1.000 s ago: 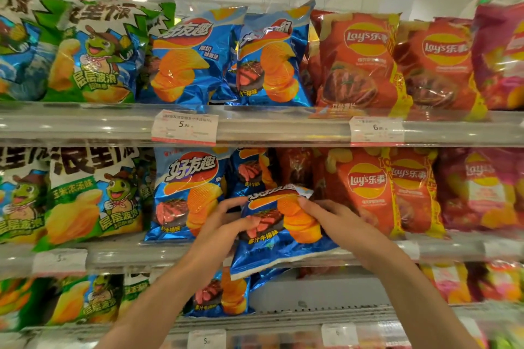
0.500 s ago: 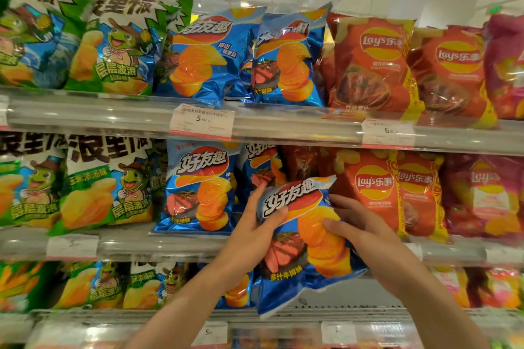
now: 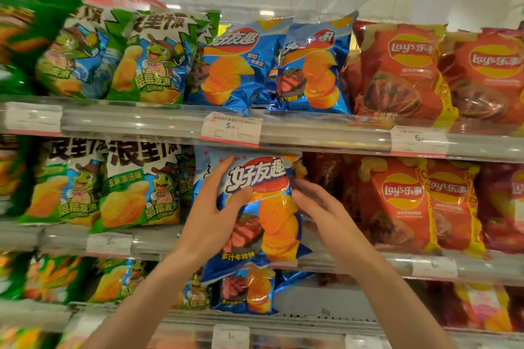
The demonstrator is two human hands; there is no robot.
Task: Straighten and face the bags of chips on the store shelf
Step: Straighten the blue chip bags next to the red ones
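The blue chip bag (image 3: 256, 215) stands between the two hands, at the front of the middle shelf (image 3: 354, 262), its printed face turned towards the person. Its long axis runs nearly upright, with the top leaning slightly towards the right hand. The bottom seam hangs just over the shelf lip; whether the bag's weight rests on the shelf cannot be told.

The left hand (image 3: 214, 218) grips the bag's left edge near the top, thumb across the front over the logo and the other fingers behind. The right hand (image 3: 320, 212) lies against the bag's right edge with fingers fairly straight, pressing rather than clasping. Both hands are at the bag; the left alone carries the hold.

The bag's slot lies directly beyond the hands. To the left hand's side, another blue bag (image 3: 202, 173) shows partly behind the held one. To the right hand's side stand the red bags (image 3: 397, 207), close by.

Judgement: the coming move is a short push straight back and down, top squared upright, with the right hand guarding against the red bags.
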